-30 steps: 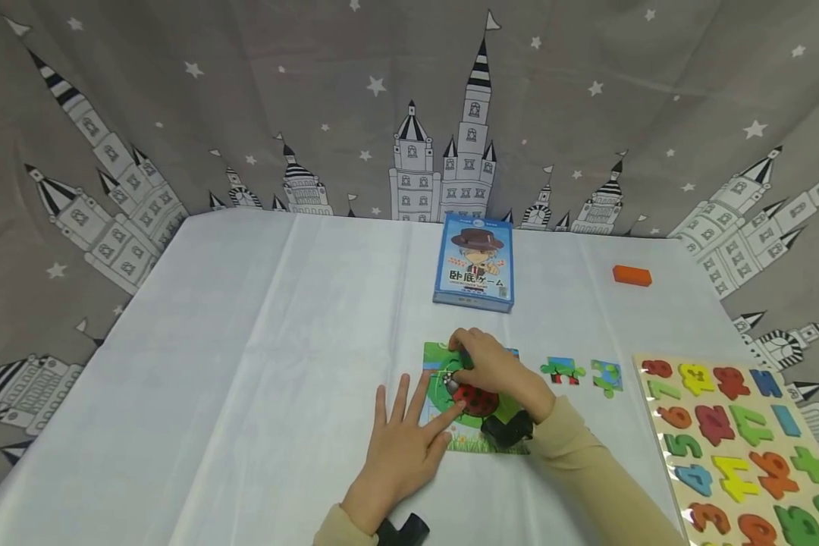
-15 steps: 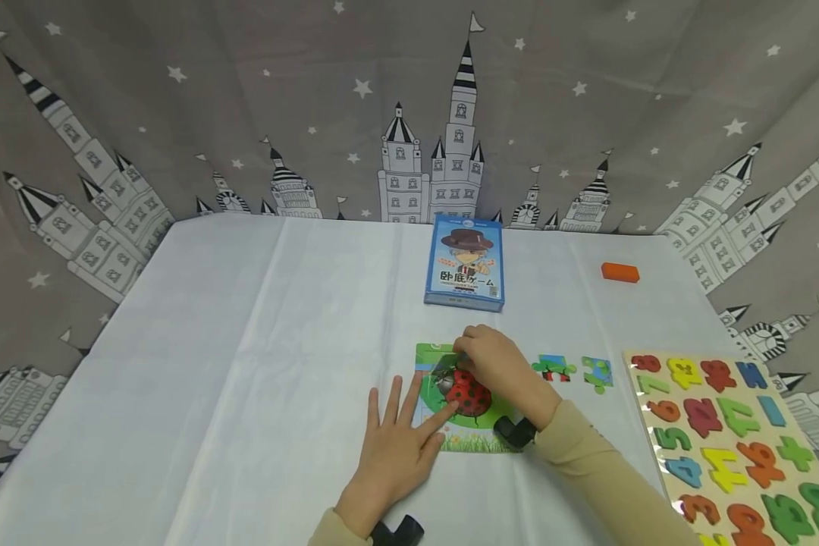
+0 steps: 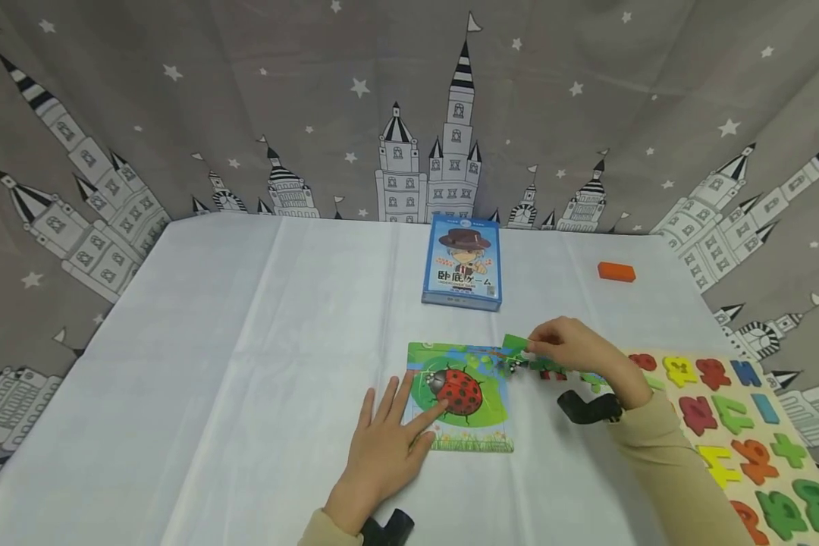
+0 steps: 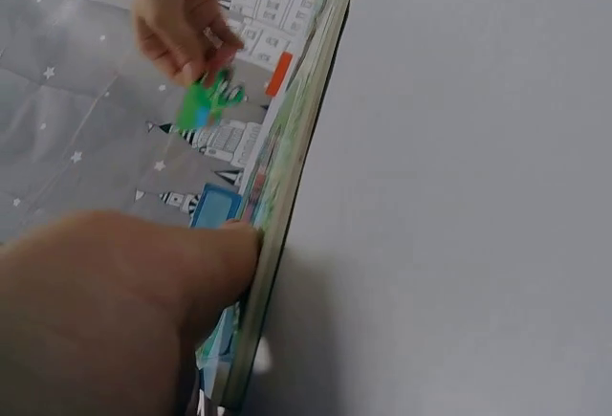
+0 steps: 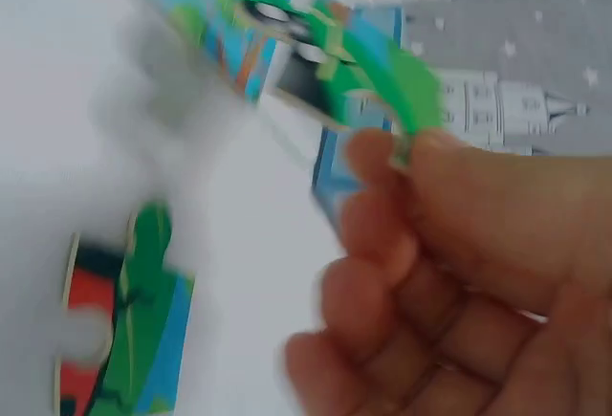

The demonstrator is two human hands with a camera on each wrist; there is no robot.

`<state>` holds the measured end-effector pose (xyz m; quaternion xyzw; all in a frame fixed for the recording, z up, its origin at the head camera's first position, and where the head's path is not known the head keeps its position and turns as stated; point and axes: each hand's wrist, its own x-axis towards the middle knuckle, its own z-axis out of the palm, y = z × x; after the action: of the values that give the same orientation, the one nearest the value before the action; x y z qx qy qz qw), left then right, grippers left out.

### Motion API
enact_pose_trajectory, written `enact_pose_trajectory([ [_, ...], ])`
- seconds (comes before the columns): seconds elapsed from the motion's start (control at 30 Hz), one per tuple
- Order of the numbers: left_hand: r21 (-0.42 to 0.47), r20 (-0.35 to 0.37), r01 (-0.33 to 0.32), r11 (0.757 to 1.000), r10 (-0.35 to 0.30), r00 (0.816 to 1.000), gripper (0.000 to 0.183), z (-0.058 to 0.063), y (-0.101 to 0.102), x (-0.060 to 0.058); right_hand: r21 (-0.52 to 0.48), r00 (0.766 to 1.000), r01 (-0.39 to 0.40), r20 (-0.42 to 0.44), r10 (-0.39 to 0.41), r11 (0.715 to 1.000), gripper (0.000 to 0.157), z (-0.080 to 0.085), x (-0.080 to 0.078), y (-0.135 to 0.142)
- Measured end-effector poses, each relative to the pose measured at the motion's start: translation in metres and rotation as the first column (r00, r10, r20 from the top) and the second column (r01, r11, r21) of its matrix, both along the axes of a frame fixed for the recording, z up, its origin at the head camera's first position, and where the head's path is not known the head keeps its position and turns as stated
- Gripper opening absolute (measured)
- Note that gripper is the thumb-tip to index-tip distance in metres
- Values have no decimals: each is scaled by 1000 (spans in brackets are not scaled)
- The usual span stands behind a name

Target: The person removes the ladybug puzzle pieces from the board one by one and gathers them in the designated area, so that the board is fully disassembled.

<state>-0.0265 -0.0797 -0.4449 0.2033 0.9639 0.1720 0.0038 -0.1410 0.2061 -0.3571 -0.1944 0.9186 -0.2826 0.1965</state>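
Observation:
A ladybug jigsaw puzzle (image 3: 478, 441) lies flat in the middle of the table in the head view. My left hand (image 3: 382, 459) rests on its lower left part with fingers spread; in the left wrist view my thumb (image 4: 225, 253) is at the board's edge. Just off the puzzle's upper right corner, my right hand (image 3: 583, 353) pinches a green jigsaw piece (image 3: 514, 345) between thumb and fingers. The right wrist view shows that piece (image 5: 368, 57) tilted above the table, with black and white markings. A red and green loose piece (image 5: 153, 330) lies below it.
Another loose jigsaw piece (image 3: 592, 381) lies partly behind the right hand. A number board (image 3: 717, 447) covers the right side, partly under the right forearm. A blue game box (image 3: 461, 265) and an orange block (image 3: 616, 271) lie farther back, before a castle-print curtain (image 3: 280, 91).
My right hand has lifted away from the puzzle and moved right with the jigsaw piece in its fingers. The ladybug is now uncovered. My left hand stays on the puzzle.

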Motion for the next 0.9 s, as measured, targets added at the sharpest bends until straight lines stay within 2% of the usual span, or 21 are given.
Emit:
enact_pose_trajectory([
  [0.1, 9, 8, 6, 1000, -6, 1000, 39, 1, -3, -1, 33, 999, 4, 52, -6, 999, 16, -5, -1, 10],
  [0.17, 5, 13, 8, 1000, -8, 1000, 40, -1, -3, -2, 57, 998, 19, 53, -22, 998, 16, -10, -1, 12],
  [0.27, 7, 12, 5, 1000, -5, 1000, 40, -2, -3, -2, 107, 998, 66, 7, -67, 992, 17, -19, -2, 9],
  [0.47, 17, -2, -2, 1000, 3, 1000, 39, -3, -2, -1, 101, 992, 120, -55, -115, 988, 22, -27, 2, 0],
  [0.6, 32, -12, -4, 999, 4, 1000, 39, -3, -1, -1, 64, 989, 44, -146, -35, 997, 25, -30, 16, -11],
  [0.7, 26, -15, -4, 1000, 5, 1000, 39, -3, 0, -1, 51, 977, -57, -204, 66, 997, 30, -34, 31, -22],
  [0.77, 25, -16, -4, 1000, 4, 1000, 39, -3, 0, -1, 67, 967, -97, -229, 110, 993, 36, -38, 41, -28],
  [0.9, 21, -17, -2, 1000, 2, 1000, 39, -3, 0, -1, 106, 957, -69, -275, 96, 992, 43, -44, 53, -35],
])
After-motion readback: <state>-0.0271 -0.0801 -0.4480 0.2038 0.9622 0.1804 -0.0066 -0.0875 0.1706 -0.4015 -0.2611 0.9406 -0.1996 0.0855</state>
